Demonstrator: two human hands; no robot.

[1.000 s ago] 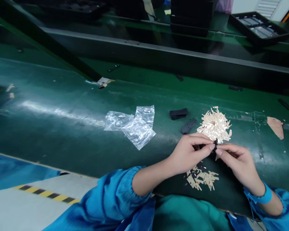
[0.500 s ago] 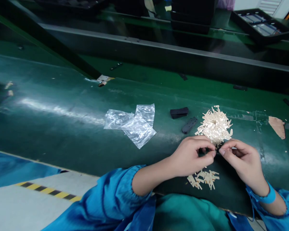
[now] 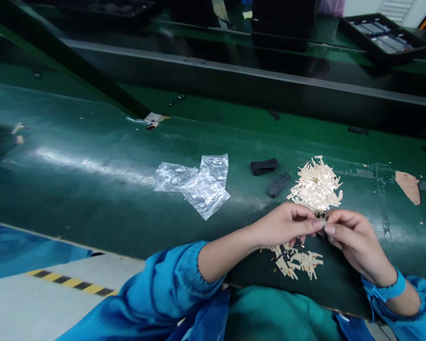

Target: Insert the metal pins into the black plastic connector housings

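My left hand [image 3: 294, 226] and my right hand [image 3: 357, 244] meet at the fingertips, each closed in a pinch. Between them shows a small black piece [image 3: 323, 230], mostly hidden by the fingers. Just beyond the hands lies a large heap of small cream-coloured flat pieces [image 3: 316, 184]. A smaller scatter of cream pieces [image 3: 301, 263] lies on the near side, partly under my left hand, with dark bits among it. To the left of the heap rest a stack of black strips [image 3: 263, 166] and another black perforated strip [image 3: 279, 185].
Clear plastic bags [image 3: 206, 187] lie on the green bench [image 3: 102, 208]. A brown scrap [image 3: 407, 186] is at the right. Behind, black strips [image 3: 358, 130] lie on a green surface below a long rail [image 3: 234, 71]. A slanting post [image 3: 92, 80] stands left; a black tray [image 3: 386, 38] sits back right.
My left thumb has stretched out towards the right fingertips, and the hands have come together. More of the near scatter shows. Black strips at the back have shifted slightly right.
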